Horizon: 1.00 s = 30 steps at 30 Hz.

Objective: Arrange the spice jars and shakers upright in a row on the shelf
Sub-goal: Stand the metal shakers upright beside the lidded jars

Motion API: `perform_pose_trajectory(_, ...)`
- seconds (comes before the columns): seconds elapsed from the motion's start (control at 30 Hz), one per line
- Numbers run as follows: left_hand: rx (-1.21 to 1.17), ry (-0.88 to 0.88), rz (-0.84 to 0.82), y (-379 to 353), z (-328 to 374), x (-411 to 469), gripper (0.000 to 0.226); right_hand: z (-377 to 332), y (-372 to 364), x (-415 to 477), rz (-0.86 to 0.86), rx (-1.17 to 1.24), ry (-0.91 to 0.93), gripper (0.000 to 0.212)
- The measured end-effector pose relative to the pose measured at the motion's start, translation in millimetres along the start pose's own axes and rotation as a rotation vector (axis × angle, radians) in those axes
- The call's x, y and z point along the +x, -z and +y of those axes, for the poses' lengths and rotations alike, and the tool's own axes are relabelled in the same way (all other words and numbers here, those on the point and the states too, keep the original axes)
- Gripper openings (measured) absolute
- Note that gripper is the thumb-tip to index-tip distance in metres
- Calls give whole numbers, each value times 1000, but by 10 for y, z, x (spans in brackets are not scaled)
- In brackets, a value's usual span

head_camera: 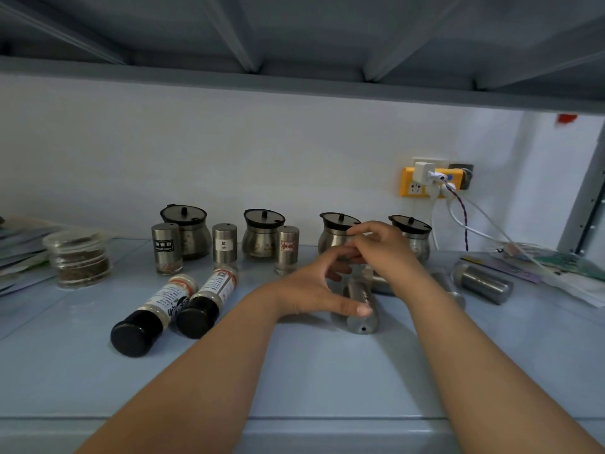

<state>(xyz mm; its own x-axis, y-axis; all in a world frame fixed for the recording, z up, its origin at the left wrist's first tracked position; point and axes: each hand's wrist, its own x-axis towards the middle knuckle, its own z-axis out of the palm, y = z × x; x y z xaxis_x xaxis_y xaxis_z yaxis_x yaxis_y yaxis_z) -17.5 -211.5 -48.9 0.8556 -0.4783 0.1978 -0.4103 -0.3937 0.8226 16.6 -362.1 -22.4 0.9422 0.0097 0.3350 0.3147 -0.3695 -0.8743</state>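
At the back of the blue shelf (327, 371) several steel pots with black lids (262, 239) stand upright, with three steel shakers (224, 244) upright before them. Two black-capped plastic spice bottles (154, 312) lie on their sides at the left. A steel shaker (361, 314) lies with its top toward me; my left hand (311, 290) curls over it, thumb on its near side. My right hand (386, 253) hovers just behind, fingers loosely curled, over another lying shaker (381, 285). Two more steel shakers (481, 285) lie at the right.
A clear glass jar of dark spice (78, 260) stands at the left beside stacked papers (19, 253). A yellow power strip (425, 183) on the wall trails cables down to packets (563, 267) at the right. An upper shelf hangs close overhead.
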Motion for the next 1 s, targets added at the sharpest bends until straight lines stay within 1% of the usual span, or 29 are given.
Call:
perform_pose_trajectory(0.07,10,19,-61,15,15,-23,94,1,14,1,15,28,-12,25)
perform_pose_trajectory(0.2,50,65,-133,11,31,-51,98,-5,10,-11,22,56,-16,23)
perform_pose_trajectory(0.43,55,57,-80,10,-14,-23,88,-1,3,-4,18,87,-11,21)
perform_pose_trajectory(0.53,-8,47,-64,11,-23,-20,81,23,-4,19,22,76,-11,21)
perform_pose_trajectory(0.7,-181,54,-4,25,-26,-13,65,52,-3,47,21,83,6,23)
perform_pose_trajectory(0.83,-236,66,81,45,-28,-1,55,44,0,61,-4,114,-29,34)
perform_pose_trajectory(0.9,-266,82,150,58,-41,12,54,51,0,80,-28,147,-24,43)
perform_pose_trajectory(1.0,-341,112,269,76,-73,64,58,52,11,92,-79,171,19,52)
